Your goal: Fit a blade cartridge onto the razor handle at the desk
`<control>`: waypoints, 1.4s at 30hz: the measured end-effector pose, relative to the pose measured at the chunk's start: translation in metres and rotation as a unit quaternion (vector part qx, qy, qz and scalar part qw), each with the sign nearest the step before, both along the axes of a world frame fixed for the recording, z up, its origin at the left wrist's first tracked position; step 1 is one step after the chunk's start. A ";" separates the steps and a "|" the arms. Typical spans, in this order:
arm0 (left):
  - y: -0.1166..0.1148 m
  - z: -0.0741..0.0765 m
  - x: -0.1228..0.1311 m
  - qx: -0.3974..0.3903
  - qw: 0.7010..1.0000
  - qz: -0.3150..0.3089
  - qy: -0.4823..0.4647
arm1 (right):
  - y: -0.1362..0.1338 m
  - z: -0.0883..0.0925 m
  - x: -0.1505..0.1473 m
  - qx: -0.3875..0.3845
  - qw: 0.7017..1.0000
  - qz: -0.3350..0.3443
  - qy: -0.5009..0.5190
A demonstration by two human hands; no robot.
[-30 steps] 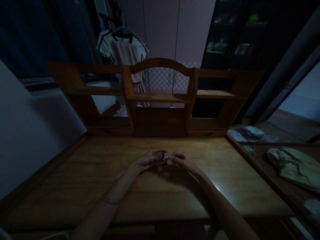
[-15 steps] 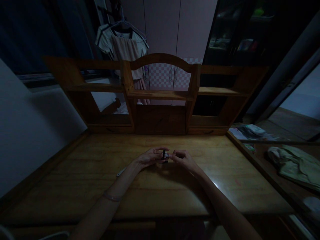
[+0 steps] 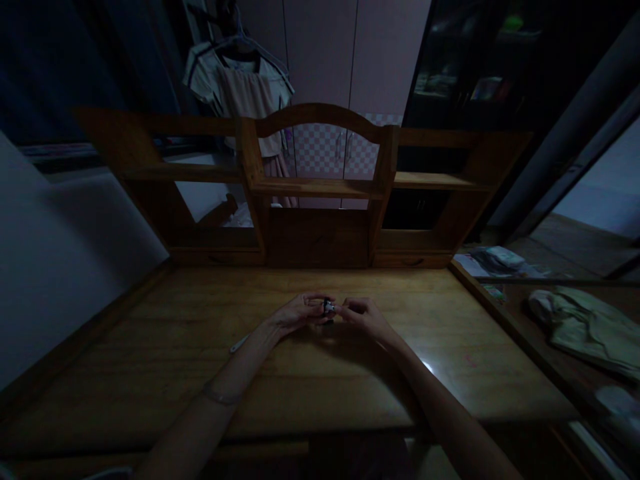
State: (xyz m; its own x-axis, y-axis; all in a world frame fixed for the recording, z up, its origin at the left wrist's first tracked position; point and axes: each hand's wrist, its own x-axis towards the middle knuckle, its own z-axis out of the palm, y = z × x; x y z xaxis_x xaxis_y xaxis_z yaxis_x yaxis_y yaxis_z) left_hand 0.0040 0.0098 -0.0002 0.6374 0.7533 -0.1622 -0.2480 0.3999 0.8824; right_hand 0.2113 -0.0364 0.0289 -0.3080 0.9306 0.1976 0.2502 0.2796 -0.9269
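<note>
Over the middle of the desk, my left hand (image 3: 300,312) is closed on a small black-and-silver object (image 3: 329,308), with a dark part hanging below it. The object is too small and dim for me to name its kind. My right hand (image 3: 366,317) meets it from the right, thumb and forefinger pinched at its silver edge. Whether those fingertips hold a separate small piece is hidden. A slim white handle-like thing (image 3: 239,344) lies on the desk, partly covered by my left forearm.
The wooden desk (image 3: 200,380) has a shelf unit (image 3: 320,189) along its back. To the right, a lower surface carries pale green cloth (image 3: 585,327) and a plastic-wrapped bundle (image 3: 503,257). Clothes (image 3: 245,87) hang behind the shelves, before a pink cupboard (image 3: 320,60).
The whole view has shifted slightly. Both hands keep nearly the same pose around the small black-and-silver object, with the right fingertips still at its edge.
</note>
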 end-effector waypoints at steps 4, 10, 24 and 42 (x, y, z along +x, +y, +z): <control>0.000 0.001 0.000 0.006 1.000 0.003 0.009 | 0.001 0.000 0.001 -0.007 1.000 0.009 -0.003; -0.001 0.004 0.001 0.012 1.000 0.006 0.016 | 0.002 -0.003 0.005 -0.033 0.999 0.028 0.010; 0.001 0.006 0.004 0.045 0.997 0.027 0.051 | 0.012 -0.017 0.009 -0.056 0.998 0.003 -0.024; 0.007 -0.005 0.005 0.102 0.990 0.069 0.072 | 0.007 -0.008 0.009 -0.018 0.999 0.004 -0.043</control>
State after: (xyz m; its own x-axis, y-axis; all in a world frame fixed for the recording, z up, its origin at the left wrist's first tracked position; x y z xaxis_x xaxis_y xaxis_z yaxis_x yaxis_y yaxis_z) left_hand 0.0088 0.0164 -0.0049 0.5072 0.8581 -0.0798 -0.1531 0.1808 0.9715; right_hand 0.2200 -0.0291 0.0208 -0.3289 0.9344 0.1370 0.3269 0.2488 -0.9117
